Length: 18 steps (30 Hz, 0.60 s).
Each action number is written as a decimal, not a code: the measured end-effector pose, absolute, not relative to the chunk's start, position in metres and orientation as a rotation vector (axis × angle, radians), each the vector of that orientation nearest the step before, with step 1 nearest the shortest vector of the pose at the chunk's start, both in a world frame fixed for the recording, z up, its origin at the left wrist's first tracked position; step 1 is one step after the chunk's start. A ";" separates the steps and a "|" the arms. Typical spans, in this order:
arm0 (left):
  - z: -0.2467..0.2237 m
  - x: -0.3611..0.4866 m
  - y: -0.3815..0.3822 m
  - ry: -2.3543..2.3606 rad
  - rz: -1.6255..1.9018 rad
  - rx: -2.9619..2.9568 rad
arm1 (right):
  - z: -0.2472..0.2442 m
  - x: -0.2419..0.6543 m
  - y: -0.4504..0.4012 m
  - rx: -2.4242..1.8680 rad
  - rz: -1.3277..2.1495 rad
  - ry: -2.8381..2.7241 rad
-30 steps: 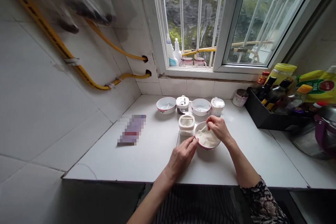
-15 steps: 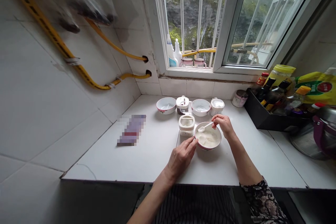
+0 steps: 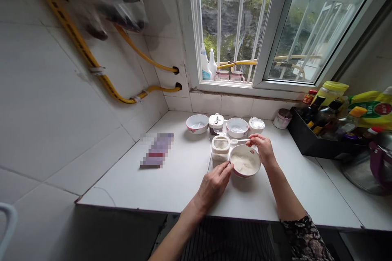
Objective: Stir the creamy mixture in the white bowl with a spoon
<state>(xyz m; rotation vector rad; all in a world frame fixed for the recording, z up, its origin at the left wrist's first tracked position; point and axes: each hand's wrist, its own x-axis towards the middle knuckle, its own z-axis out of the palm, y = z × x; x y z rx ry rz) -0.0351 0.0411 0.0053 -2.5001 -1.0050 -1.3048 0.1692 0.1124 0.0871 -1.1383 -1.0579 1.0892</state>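
Note:
A white bowl with a red-patterned outside holds a pale, off-white mixture. My left hand has its thumb and fingers closed on the bowl's left rim. Between the fingertips of my right hand is the handle of a small white spoon. The spoon lies level above the bowl's far rim, its scoop pointing left beside an open white seasoning jar. Pale contents show in the jar's opening, just left of the bowl.
Behind stand a bowl with a spoon, a dark-filled seasoning jar, another bowl and a white-lidded jar. A black box of bottles and a metal pot stand right. A blurred purple packet lies left.
My right hand has lifted the spoon out of the bowl, up and away toward the open jar. My left hand stays at the rim. The whole view has shifted slightly.

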 end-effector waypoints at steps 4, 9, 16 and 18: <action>0.006 -0.035 0.041 -1.003 -1.298 -2.499 | 0.084 0.147 0.105 -1.062 0.842 -1.288; 0.008 -0.034 0.041 -0.999 -1.306 -2.485 | 0.076 0.134 0.100 -0.911 0.187 -1.889; 0.007 -0.035 0.041 -1.003 -1.294 -2.499 | 0.082 0.141 0.097 -0.968 0.287 -1.708; 0.007 -0.036 0.041 -1.006 -1.297 -2.509 | 0.086 0.150 0.098 -1.046 0.529 -1.501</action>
